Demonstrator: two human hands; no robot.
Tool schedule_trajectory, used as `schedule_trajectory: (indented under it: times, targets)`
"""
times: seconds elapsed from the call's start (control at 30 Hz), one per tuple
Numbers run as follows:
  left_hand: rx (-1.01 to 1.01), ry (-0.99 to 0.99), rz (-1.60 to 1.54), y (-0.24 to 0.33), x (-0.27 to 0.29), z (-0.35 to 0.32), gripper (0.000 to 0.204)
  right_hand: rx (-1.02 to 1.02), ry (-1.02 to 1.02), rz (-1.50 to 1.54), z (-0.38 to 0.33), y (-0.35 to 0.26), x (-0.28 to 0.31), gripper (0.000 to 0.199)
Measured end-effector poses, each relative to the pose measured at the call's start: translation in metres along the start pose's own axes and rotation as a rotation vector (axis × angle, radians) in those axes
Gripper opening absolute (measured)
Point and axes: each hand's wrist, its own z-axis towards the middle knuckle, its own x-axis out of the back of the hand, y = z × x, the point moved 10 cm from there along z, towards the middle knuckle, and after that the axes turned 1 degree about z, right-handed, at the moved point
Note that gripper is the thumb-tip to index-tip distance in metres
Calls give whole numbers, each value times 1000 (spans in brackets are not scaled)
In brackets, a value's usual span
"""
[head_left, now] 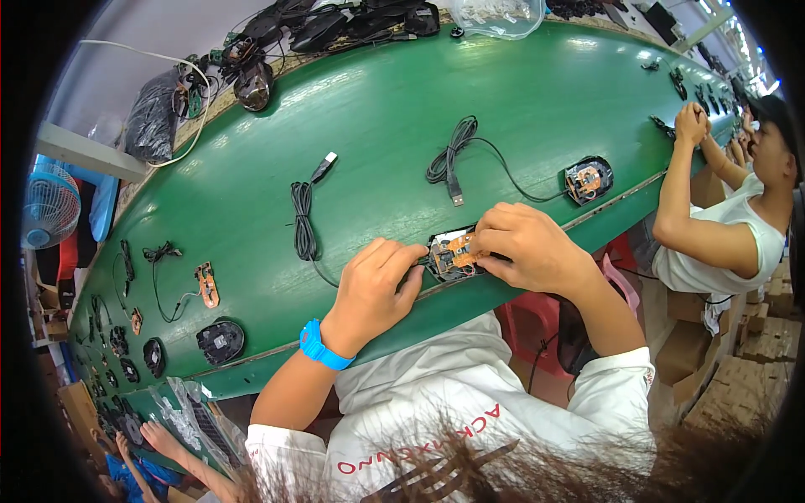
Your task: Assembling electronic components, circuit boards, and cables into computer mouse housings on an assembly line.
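An opened computer mouse (451, 253) with a tan circuit board in its black shell lies at the near edge of the green belt, between my hands. My left hand (375, 281), with a blue watch on its wrist, pinches the mouse's left end, where its cord enters. Thumb and fingers of my right hand (524, 245) close on the right end of the board; the exact grip is hidden. The mouse's coiled black cable (303, 220) lies beyond my left hand, its USB plug pointing away.
Right of me lies another opened mouse (589, 179) with a coiled cable (454, 159). At left are a loose circuit board (207, 285) and a black mouse shell (220, 341). A co-worker (729, 210) sits at right; another person's arm (189, 457) shows lower left. Bagged parts (153, 117) stand behind.
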Motion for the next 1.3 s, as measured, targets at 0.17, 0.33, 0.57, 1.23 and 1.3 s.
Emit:
schedule_trajectory:
  times: [0.17,0.33,0.57,1.23,1.3]
  targets:
    - [-37,33,14,0,-2,-2,21,-2,-67,3,2,-4,-1,18]
    - [-45,49,20,0,0,-4,20,12,-45,-76,1,-4,-6,18]
    - [-108,66,21,19,9,11,21,24,77,-46,-3,-11,-5,21]
    - [-272,-123,132,39,-23,22,30,30,311,-70,-45,-11,2,35]
    - [-245,-144,104,35,-24,22,32,27,321,-68,-45,-9,-2,33]
